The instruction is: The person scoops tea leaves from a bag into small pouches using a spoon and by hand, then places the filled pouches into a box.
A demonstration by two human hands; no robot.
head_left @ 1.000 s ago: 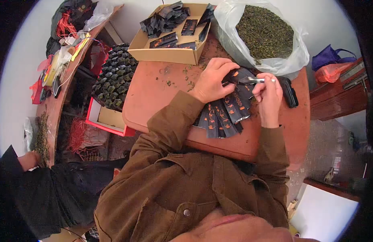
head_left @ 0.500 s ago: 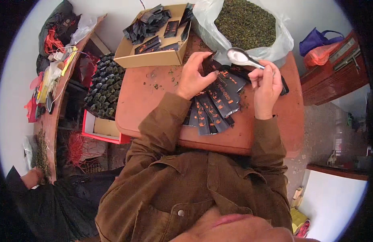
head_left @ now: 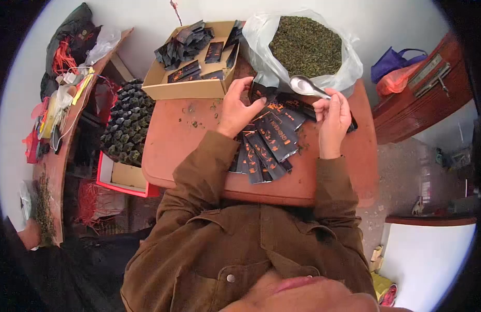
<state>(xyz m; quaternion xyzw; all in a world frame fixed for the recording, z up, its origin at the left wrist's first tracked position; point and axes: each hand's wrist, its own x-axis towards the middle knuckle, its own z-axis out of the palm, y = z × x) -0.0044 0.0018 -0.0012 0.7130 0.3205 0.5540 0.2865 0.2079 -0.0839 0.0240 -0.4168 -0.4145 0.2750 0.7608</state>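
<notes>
My left hand (head_left: 234,112) grips a small black packet (head_left: 262,91) between thumb and fingers, at the near side of the clear plastic bag (head_left: 262,44). A metal spoon (head_left: 304,86) is in my right hand (head_left: 333,122), its handle pinched and its bowl pointing left toward the packet. The bowl looks shiny, with no leaves visible in it. Dark green loose tea leaves (head_left: 305,47) fill the bag. Below my hands, several black packets with orange print (head_left: 274,136) lie fanned out on the reddish-brown table (head_left: 199,140).
A shallow cardboard box (head_left: 186,91) with more black packets stands at the back left. Left of the table, dark clumped pieces (head_left: 127,122) are piled over a red-edged box (head_left: 128,190). Another person's hand (head_left: 30,234) rests by a side table (head_left: 56,182).
The whole view has shifted slightly. The packet in my left hand now shows more of its black upper part. My right hand still holds the spoon near the bag.
</notes>
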